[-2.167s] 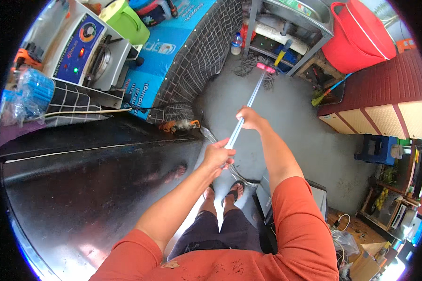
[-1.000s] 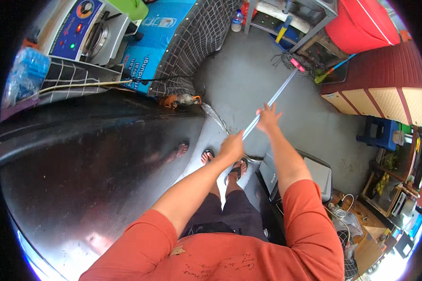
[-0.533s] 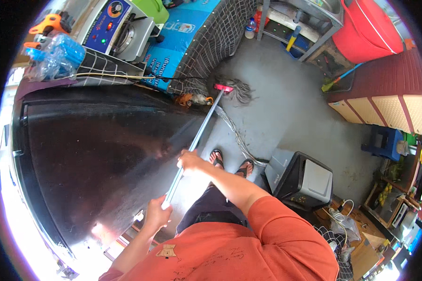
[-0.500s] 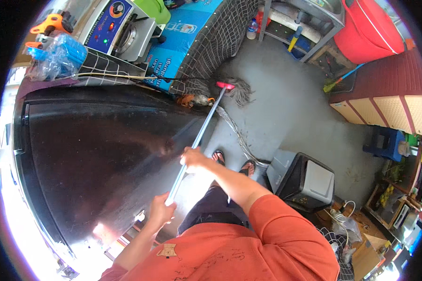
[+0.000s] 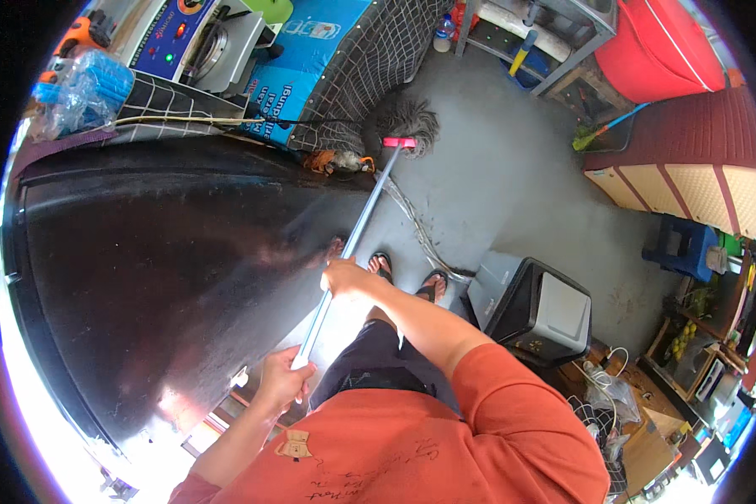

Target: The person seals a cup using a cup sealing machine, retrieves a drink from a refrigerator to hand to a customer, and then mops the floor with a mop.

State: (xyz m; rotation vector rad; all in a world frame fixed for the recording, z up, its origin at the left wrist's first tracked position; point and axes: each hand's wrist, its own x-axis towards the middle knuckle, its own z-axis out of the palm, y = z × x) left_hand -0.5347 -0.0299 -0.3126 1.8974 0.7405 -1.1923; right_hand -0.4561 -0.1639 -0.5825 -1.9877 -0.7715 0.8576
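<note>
Both of my hands are closed round the pale blue handle of a string mop. My right hand grips it about midway along its visible length. Lower down, near the handle's end, my left hand is wrapped round it. The handle slants away from me to a pink mop clamp. Grey mop strands lie spread on the grey floor, close to the foot of a dark checked cloth.
A large dark panel fills the left side. A clear plastic-like strip runs along the floor near my sandalled feet. Right of them stands a grey and black bin. Farther off are a red tub, a blue stool and a broom.
The mop strands have swung from the right of the clamp to its far side, nearer the checked cloth. The view has shifted slightly. Both hands keep their grip.
</note>
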